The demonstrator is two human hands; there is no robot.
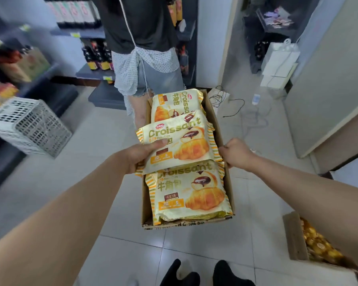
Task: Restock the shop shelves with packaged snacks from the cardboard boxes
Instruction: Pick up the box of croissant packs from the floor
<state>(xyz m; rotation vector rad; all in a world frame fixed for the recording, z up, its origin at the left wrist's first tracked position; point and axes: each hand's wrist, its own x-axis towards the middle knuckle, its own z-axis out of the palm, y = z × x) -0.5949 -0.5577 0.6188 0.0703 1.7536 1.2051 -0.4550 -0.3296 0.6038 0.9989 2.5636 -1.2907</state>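
**Head view: left hand holds one croissant pack over the open box**

**Grip.** The left hand pinches the middle croissant pack at its left edge. The thumb lies on the printed face and the other fingers are hidden beneath. The right hand is curled over the right wall of the cardboard box and holds it there. Whether the box rests on the tiles or is carried cannot be told.

**Key relation.** The held pack extends to the right of the gripping hand, with its long axis lying across the width of the box and its right end angled slightly away from the person. The shelves, stocked with dark bottles, stand to the left and ahead, so the left hand is the nearer one. The move probably calls for a swing of the pack up and to the left. Another person stands just beyond the far end of the box, in front of those shelves, and may block the path.

**Containers.**
- Cardboard box: three packs are visible. The far pack lies flat, the held pack overlaps it, and the near pack lies flat at the near end. Layers beneath cannot be seen.
- Second box, lower right: open and filled with gold-wrapped items.
- Grey plastic crate, left, against the shelving: its contents are not visible.
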